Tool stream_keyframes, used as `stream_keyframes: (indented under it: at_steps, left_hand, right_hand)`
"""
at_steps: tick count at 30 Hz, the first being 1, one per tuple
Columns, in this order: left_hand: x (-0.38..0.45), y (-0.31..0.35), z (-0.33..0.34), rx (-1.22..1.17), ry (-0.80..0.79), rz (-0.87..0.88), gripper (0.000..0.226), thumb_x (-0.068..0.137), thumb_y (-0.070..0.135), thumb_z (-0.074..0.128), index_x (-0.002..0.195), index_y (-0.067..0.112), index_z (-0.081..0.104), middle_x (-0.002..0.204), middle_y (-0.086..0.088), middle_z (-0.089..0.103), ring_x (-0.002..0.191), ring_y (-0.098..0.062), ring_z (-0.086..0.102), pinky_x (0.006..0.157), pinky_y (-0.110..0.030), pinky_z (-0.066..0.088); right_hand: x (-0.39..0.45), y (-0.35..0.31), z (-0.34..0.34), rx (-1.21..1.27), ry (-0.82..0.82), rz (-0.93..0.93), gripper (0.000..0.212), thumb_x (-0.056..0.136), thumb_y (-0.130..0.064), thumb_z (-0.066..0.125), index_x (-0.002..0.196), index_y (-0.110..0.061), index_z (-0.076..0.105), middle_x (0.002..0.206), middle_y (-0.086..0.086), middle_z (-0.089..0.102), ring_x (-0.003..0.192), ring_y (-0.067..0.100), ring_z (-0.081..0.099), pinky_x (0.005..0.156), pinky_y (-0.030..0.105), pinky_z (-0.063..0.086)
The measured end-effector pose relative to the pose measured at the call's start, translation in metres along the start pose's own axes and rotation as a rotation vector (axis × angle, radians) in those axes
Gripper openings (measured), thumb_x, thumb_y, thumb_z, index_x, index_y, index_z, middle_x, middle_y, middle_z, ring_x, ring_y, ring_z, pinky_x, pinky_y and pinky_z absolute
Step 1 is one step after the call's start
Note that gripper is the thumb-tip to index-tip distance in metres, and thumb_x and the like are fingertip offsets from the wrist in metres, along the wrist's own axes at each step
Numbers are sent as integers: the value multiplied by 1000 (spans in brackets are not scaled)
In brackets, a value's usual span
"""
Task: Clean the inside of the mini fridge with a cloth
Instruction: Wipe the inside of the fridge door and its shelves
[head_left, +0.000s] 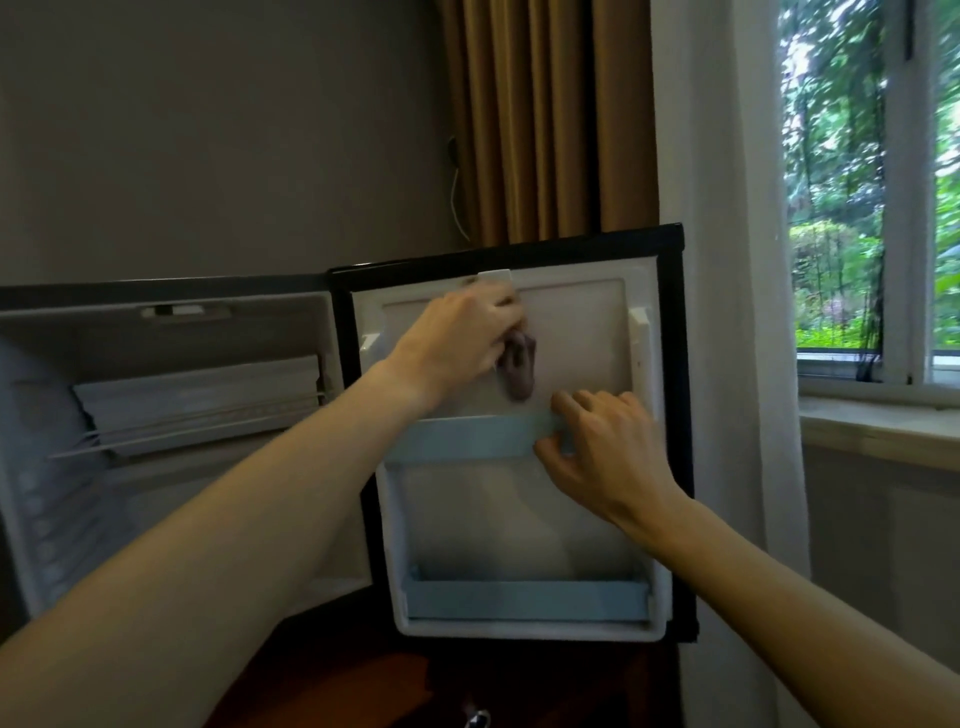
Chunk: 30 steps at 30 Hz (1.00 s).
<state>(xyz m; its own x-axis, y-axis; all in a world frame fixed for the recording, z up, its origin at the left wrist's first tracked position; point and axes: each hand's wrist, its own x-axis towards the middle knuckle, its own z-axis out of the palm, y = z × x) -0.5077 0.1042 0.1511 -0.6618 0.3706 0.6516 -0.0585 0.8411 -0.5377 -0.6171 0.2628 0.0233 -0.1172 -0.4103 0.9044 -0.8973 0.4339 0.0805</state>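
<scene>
Mini fridge door (582, 332) swung open, white moulded plastic liner. Left hand (462, 338) fingers curled around a crumpled brownish cloth (519, 371), pressed on the upper liner panel. Right hand (602, 447) pinches the pale-blue door shelf rail (467, 436). Wire rack (197, 421) inside the cabinet.

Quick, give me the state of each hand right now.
Left hand: grips the dark cloth against the upper door liner.
Right hand: pinches the upper blue door rail, thumb in front, fingers over the top.
</scene>
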Motion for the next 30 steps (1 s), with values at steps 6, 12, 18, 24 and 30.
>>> stream_keyframes:
  at_steps: [6, 12, 18, 24, 30]
  left_hand:
    - [-2, 6, 10, 0, 117, -94, 26, 81, 5, 68, 106, 9, 69, 116, -9, 62, 100, -27, 59, 81, -44, 55]
    - [-27, 23, 20, 24, -76, 201, 17, 87, 11, 58, 101, 12, 66, 109, -7, 61, 96, -27, 60, 62, -41, 56]
    - [-22, -23, -6, -30, 91, -70, 24, 83, 8, 69, 106, 11, 69, 112, -7, 63, 97, -24, 62, 78, -38, 55]
    - [-36, -16, -6, 2, 107, -135, 23, 82, 5, 70, 105, 10, 70, 115, -6, 63, 101, -23, 60, 81, -36, 54]
    - [-79, -13, 1, 25, -108, 48, 20, 81, 8, 70, 100, 15, 72, 109, -2, 65, 98, -20, 63, 70, -28, 51]
  right_hand:
    - [1, 3, 4, -17, 2, -3, 25, 84, -42, 53, 86, -18, 60, 69, -2, 58, 58, 19, 49, 59, 31, 32]
    - [2, 3, 3, 14, 27, -21, 26, 85, -41, 46, 82, -18, 57, 69, -1, 57, 58, 18, 43, 62, 30, 26]
    - [3, 6, 5, 16, 9, -6, 20, 82, -37, 54, 77, -18, 51, 66, -1, 54, 56, 21, 43, 60, 32, 25]
    - [1, 2, 3, 26, 34, -1, 20, 81, -36, 53, 72, -21, 43, 63, -4, 49, 55, 16, 35, 60, 31, 24]
    - [0, 0, 1, 6, 24, 14, 20, 81, -37, 49, 72, -22, 40, 63, -4, 49, 55, 16, 34, 61, 31, 23]
